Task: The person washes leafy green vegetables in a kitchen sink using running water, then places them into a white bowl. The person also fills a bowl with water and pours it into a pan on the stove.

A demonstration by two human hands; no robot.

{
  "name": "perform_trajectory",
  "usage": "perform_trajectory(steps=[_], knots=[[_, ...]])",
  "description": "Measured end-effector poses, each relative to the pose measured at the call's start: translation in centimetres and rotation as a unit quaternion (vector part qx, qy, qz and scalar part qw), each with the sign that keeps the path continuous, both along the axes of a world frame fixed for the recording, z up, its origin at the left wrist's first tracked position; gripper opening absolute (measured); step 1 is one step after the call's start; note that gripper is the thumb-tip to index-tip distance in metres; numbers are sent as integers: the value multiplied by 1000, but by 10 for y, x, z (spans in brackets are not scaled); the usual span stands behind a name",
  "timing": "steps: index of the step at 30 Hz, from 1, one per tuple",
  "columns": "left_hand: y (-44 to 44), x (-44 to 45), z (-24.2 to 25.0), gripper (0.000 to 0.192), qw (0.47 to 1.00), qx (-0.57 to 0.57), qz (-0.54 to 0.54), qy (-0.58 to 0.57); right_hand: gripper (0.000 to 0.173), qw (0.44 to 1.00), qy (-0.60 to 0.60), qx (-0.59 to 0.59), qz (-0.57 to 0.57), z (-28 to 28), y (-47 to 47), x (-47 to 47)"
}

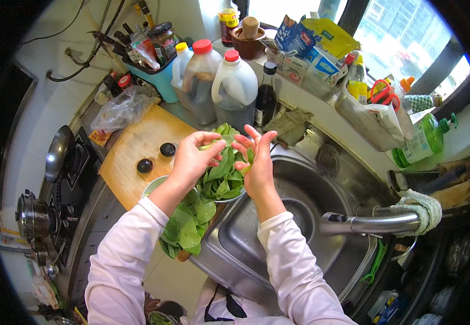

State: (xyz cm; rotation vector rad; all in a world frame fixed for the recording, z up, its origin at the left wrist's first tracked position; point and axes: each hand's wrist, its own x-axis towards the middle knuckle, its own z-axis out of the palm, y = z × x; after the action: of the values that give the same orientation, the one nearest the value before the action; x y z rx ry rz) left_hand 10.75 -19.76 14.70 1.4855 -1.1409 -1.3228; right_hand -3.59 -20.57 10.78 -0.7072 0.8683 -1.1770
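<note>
My left hand (198, 156) pinches a pale green stem (207, 146) between thumb and fingers, above a bowl (238, 196) heaped with leafy greens (223, 178). To its right, my right hand (259, 162) has its fingers partly spread, with a small piece of green leaf (250, 156) caught against them. A second bowl (152, 186) is partly hidden under my left forearm. More broad green leaves (188, 227) spill over the near edge beside it. Two black, rounded things, apparently peeled preserved eggs (144, 165), rest on the wooden cutting board (127, 158).
A stainless steel sink (251, 239) lies under my right forearm, its faucet (373, 223) wrapped with a cloth. Large plastic jugs (235, 89) and a dark glass bottle (266, 95) stand behind the bowls. At left are a gas stove (78, 162) and a wok (60, 154).
</note>
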Motion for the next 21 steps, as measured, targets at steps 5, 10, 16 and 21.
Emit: perform_trajectory(steps=[5, 10, 16, 21], knots=[[10, -17, -21, 32, 985, -90, -147, 3, 95, 995, -59, 21, -79, -12, 2, 28], [20, -20, -22, 20, 976, -115, -161, -86, 98, 991, -112, 3, -71, -21, 22, 22], [-10, -8, -21, 13, 860, -345, -103, -361, 42, 961, 99, -176, -190, -66, 92, -18], [-21, 14, -37, 26, 780, -331, -179, -500, 15, 836, 522, -104, -138, -219, 135, -100]])
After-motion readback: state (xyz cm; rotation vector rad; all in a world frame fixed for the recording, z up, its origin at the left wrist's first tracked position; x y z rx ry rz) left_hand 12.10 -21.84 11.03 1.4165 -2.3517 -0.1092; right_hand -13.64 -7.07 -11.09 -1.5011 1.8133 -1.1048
